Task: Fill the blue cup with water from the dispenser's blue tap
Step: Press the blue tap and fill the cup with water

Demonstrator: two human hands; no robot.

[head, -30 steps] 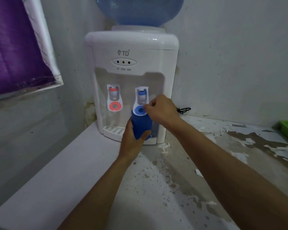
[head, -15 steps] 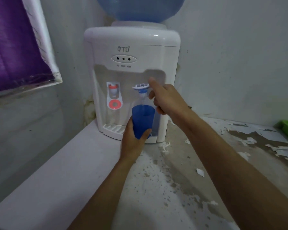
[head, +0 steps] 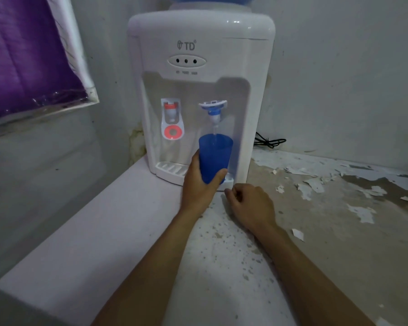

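Filling under way: cup [head: 214, 158] upright under blue tap [head: 213, 110] at 12 o'clock, thin stream falling in. Left hand [head: 199, 184] fingers wrapped round cup. Right hand [head: 251, 205] at 3 o'clock, loosely curled, empty, over tabletop [head: 339, 231]. Next: hold steady, close tap lever when full.

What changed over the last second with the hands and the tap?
The right hand let go of the blue tap and dropped to the counter. The tap's lever went from down to flipped up, and water now runs into the cup. The left hand stayed gripping the cup under the tap.
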